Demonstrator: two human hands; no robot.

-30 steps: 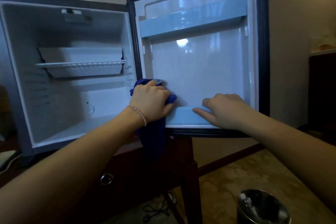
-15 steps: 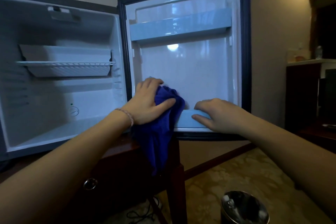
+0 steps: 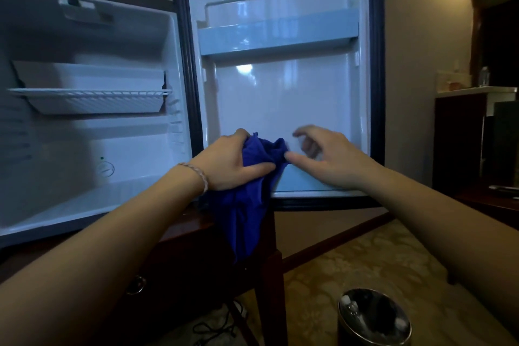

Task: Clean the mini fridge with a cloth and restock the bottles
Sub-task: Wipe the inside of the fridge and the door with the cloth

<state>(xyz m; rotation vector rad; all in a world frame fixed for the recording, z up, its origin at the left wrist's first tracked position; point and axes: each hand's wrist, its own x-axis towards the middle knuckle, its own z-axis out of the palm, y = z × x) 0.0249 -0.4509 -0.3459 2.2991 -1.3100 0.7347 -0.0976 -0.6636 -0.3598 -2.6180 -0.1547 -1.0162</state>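
The mini fridge (image 3: 84, 135) stands wide open and holds no bottles. Its door (image 3: 280, 98) swings out to the right, with an upper shelf (image 3: 278, 34) and a lower shelf (image 3: 297, 180). My left hand (image 3: 230, 166) grips a blue cloth (image 3: 247, 205) at the left end of the lower door shelf, and most of the cloth hangs below the door. My right hand (image 3: 328, 160) hovers just above that shelf. Its fingers are spread and blurred, and the thumb tip is at the cloth's edge.
A white wire shelf (image 3: 90, 93) sits inside the fridge. The fridge rests on a dark wooden cabinet (image 3: 196, 233). A shiny round bin (image 3: 373, 314) holding pale capped items stands on the patterned floor at the lower right. Cables (image 3: 213, 329) lie under the cabinet. A dark cabinet (image 3: 460, 135) stands at the right.
My left hand has slid the cloth right along the lower door shelf. My right hand has lifted off the shelf's rim and opened towards the cloth.
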